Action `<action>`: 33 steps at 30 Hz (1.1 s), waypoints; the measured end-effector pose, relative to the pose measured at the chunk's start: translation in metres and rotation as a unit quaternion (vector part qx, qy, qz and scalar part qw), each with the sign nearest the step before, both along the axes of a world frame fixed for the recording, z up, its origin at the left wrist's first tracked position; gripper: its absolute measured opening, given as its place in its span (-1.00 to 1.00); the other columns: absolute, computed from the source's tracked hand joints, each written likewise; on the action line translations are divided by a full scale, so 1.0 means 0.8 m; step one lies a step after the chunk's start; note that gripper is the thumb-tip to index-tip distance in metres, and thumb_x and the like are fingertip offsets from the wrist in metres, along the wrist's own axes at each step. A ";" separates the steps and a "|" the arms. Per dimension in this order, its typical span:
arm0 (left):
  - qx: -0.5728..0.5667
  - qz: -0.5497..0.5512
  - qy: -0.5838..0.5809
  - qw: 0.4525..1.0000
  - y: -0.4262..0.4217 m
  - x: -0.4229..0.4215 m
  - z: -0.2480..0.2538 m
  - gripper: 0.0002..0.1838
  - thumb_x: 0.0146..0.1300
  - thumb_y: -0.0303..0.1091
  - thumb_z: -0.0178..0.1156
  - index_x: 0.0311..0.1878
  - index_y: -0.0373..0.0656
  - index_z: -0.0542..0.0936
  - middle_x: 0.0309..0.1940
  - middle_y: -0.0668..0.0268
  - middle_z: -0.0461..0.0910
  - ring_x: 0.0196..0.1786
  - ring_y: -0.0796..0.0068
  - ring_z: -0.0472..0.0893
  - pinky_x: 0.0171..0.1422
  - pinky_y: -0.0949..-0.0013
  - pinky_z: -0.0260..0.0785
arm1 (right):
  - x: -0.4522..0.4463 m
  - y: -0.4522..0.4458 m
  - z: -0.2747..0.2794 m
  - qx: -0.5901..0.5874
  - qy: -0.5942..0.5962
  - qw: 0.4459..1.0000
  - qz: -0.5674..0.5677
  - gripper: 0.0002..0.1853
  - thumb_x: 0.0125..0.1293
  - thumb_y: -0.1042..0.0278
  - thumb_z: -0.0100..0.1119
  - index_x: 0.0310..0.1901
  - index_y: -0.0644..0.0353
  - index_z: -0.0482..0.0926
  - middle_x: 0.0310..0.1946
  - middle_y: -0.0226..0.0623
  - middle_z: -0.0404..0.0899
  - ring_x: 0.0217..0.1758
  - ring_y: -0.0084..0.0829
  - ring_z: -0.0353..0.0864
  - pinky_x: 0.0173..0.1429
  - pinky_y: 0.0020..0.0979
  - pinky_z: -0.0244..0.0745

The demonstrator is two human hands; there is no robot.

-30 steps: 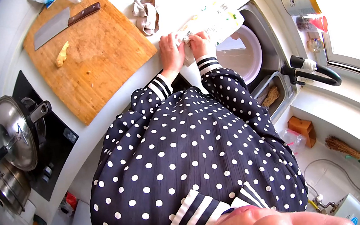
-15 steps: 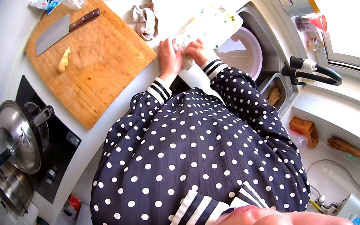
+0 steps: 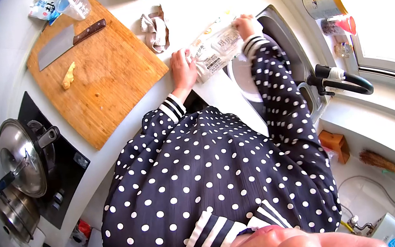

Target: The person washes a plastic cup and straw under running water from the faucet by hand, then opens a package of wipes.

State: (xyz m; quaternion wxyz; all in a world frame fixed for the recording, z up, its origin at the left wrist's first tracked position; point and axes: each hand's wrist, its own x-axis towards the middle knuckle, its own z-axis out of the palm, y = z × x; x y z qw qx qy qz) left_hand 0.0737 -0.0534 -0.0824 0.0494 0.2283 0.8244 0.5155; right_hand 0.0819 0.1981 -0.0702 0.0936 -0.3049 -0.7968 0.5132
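Observation:
A white printed plastic package (image 3: 217, 48) lies over the counter edge beside the sink, held between both my hands. My left hand (image 3: 183, 69) grips its left end, thumb on the near side. At the package's upper right end, my right hand (image 3: 246, 26) has its fingers closed on the corner. A crumpled grey-white cloth (image 3: 156, 31) rests on the counter to the left of the package. On the wooden cutting board (image 3: 113, 74) are a cleaver (image 3: 60, 45) with a dark handle and a piece of ginger (image 3: 69, 76).
The sink (image 3: 292, 38) holds a round basin (image 3: 243, 78), with a black faucet (image 3: 341, 79) at its right. A plastic cup (image 3: 75, 8) stands at the board's far corner. Left are a stove (image 3: 66, 184), a lidded pan (image 3: 21, 157) and a pot (image 3: 17, 214). Jars (image 3: 325, 2) line the windowsill.
My right hand has moved from beside my left hand to the package's far right end. The package has turned to show another printed side and now looks stretched between the hands.

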 end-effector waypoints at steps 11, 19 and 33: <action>-0.018 -0.012 0.003 1.000 -0.001 -0.003 0.002 -0.59 -0.05 -0.55 0.20 -0.08 -0.21 0.35 -0.17 0.11 0.38 -0.03 0.10 0.36 0.08 0.17 0.20 | 0.019 0.066 0.040 0.434 -0.050 0.895 0.093 -0.88 -0.13 0.48 0.21 -0.47 0.10 0.66 -0.47 -0.24 0.58 -0.47 -0.27 0.54 -0.29 -0.38 0.48; -0.132 -0.206 0.121 0.962 0.084 0.011 0.069 -0.40 0.13 -0.16 0.16 0.25 -0.08 0.28 0.24 0.07 0.16 0.36 0.00 0.03 0.40 0.02 -0.12 | 0.021 0.057 0.048 0.174 0.067 0.982 -0.040 -0.73 -0.02 0.45 0.15 -0.21 0.15 0.62 -0.40 -0.27 0.61 -0.39 -0.42 0.56 -0.19 -0.47 0.46; -0.285 -0.240 0.130 0.919 0.117 0.018 0.040 -0.38 0.20 -0.02 0.04 0.33 0.13 0.18 0.38 0.11 -0.12 0.40 -0.20 -0.27 0.28 -0.40 -0.28 | -0.008 0.043 0.027 0.389 0.043 0.896 0.211 -0.83 -0.04 0.49 0.08 -0.42 0.10 0.66 -0.29 -0.38 0.56 -0.12 -0.31 0.45 -0.02 -0.42 0.41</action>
